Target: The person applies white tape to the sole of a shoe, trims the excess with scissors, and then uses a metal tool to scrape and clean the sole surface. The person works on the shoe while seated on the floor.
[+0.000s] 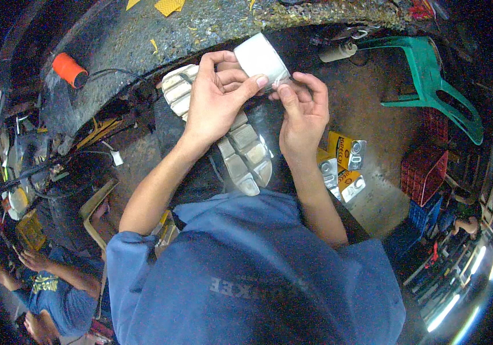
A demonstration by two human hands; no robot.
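A wide roll of whitish tape (260,54) is up in front of me, by the edge of the workbench. My left hand (215,100) grips it from the left, thumb across its lower side and fingers behind. At its lower right edge, thumb and forefinger of my right hand (304,118) pinch what looks like a bit of clear film; the exact spot is partly hidden. Below my hands a shoe sole (243,144) with pale, blocky tread lies tread up across my lap. My left hand and wrist cover part of it.
The worn workbench (200,34) carries yellow scraps (169,6) and an orange cylinder (69,70). A green plastic chair (424,72) stands at right, with a red crate (424,175) and a blue crate (423,215) nearer. Yellow boxes (344,150) lie beside my right forearm. Another person (62,287) is at lower left.
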